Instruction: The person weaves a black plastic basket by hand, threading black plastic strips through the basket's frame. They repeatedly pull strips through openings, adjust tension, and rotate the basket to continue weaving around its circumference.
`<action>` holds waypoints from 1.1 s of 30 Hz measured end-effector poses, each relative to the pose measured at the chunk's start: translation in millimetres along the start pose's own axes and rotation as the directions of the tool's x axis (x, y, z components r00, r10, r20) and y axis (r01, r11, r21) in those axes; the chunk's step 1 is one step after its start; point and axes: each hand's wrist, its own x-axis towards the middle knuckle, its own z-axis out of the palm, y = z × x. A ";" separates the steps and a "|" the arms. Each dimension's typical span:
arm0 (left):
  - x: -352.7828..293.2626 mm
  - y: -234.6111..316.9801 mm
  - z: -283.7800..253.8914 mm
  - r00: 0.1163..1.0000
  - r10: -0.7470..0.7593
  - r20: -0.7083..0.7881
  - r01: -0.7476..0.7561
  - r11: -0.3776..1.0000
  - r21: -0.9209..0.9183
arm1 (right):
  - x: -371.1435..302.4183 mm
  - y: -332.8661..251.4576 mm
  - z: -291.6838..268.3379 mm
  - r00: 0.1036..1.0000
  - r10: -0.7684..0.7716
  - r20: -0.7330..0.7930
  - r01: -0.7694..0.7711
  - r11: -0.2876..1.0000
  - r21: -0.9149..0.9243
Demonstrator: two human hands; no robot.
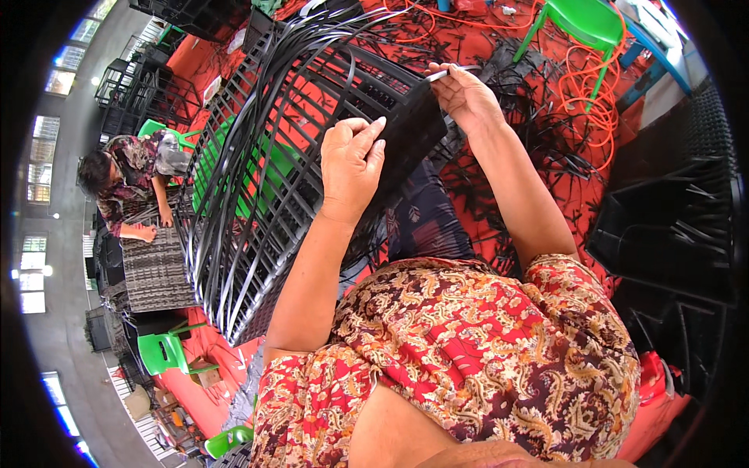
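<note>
At one o'clock, the right hand (468, 100) pinches a shiny strip (438, 76). At twelve, the left hand (349, 162) curls; nobody can tell its grip.

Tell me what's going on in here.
A person's right hand holds a pale strip at the corner of a black frame. The left hand is raised nearby; whether it grips anything is unclear. Loose dark strips drape over the frame's open bars. At the left, another person leans over a woven panel.
</note>
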 end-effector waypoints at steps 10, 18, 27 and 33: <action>-3.3 9.2 -12.3 0.998 -0.049 0.031 0.050 0.998 -0.027 | -3.7 -43.0 -20.6 0.988 -0.153 0.016 0.145 0.961 0.236; 30.4 13.2 -42.1 0.997 -0.072 0.027 0.076 0.971 -0.227 | -41.2 -141.0 -10.8 0.761 -0.556 0.335 0.581 0.813 0.031; 86.5 70.1 -64.9 0.940 0.011 0.341 0.279 0.550 -0.787 | -104.4 -80.9 107.5 0.632 -0.303 0.713 0.457 0.889 -0.028; 78.5 36.4 -84.7 0.955 -0.055 0.291 0.286 0.431 -0.856 | -90.5 -67.3 100.5 0.790 -0.235 0.566 0.240 0.969 0.067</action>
